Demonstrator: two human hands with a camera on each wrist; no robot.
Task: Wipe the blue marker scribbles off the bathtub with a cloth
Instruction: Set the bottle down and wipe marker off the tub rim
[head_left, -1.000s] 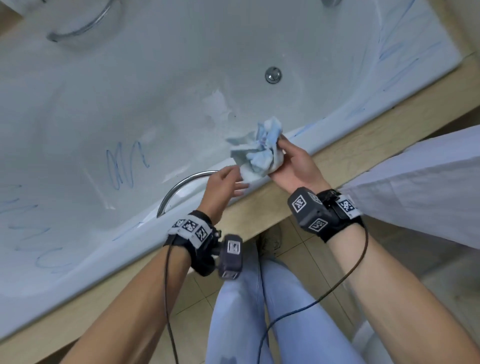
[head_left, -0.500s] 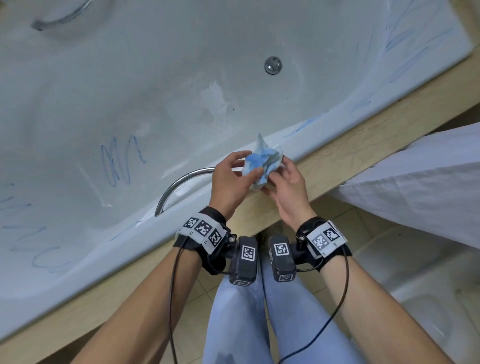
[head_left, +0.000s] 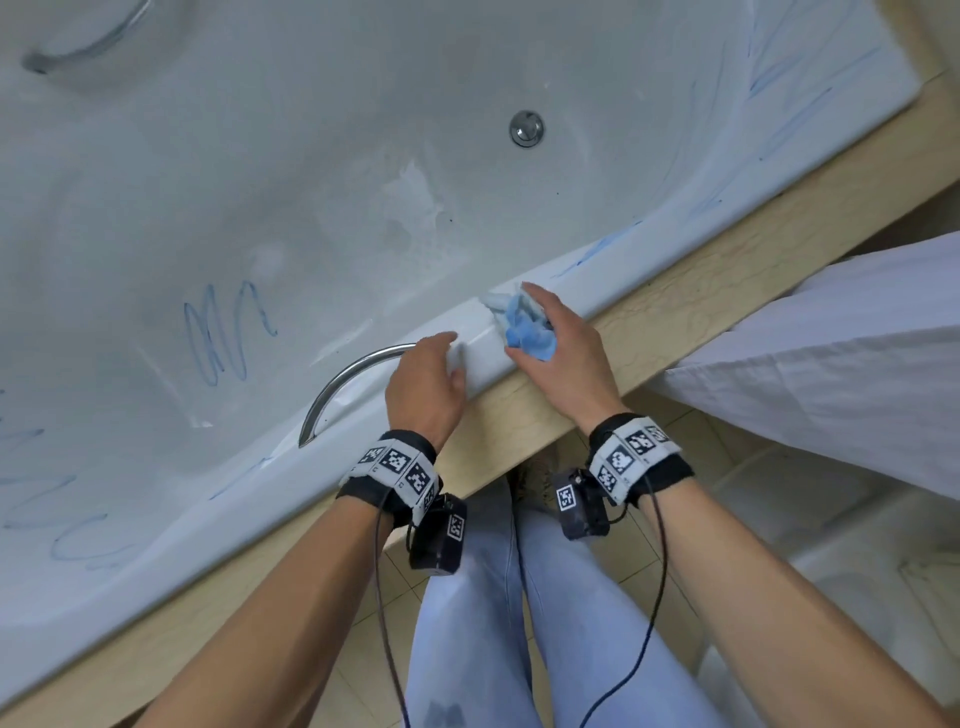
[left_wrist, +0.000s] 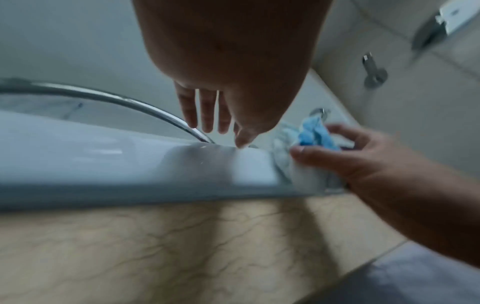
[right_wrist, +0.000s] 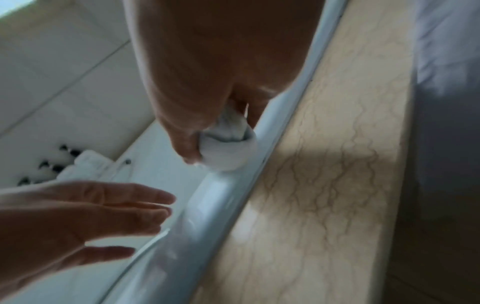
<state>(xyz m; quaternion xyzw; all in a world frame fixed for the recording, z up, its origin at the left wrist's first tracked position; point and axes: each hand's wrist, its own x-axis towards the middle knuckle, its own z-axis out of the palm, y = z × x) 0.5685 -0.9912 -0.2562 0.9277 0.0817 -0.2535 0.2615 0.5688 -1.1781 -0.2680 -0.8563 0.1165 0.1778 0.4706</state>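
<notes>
Two hands: both were seen at the near rim of the bathtub (head_left: 613, 291), a short gap kept between them.
Right hand (head_left: 563, 358): its fingers were curled round the bunched cloth (head_left: 524, 325), which was pressed onto the rim.
Left hand (head_left: 423, 382): it was held with straight fingers just beside the cloth, at the rim near the chrome grab handle (head_left: 343, 384); nothing was gripped, and contact with the rim could not be judged.
Blue scribbles: a smeared streak (head_left: 597, 249) was seen on the rim just past the cloth; a zigzag (head_left: 223, 332) lay on the tub floor, and more marks were seen at the far left and far right.
Risk, smearing: the cloth was already stained blue, so ink could be spread rather than lifted if the same face were used.
Risk, slipping: the rim was rounded and glossy, so the wad could be pushed off its edge by pressure applied off-centre.
Risk, missed marks: the floor marks lay well apart from the cloth and could be overlooked.
Head view only: the spread of the scribbles and the drain (head_left: 526, 128) were shown.
Left wrist view only: the thumb and fingers round the cloth (left_wrist: 309, 142) were shown from the side.
Right wrist view only: a clean white underside of the cloth (right_wrist: 228, 148) against the rim was shown.
</notes>
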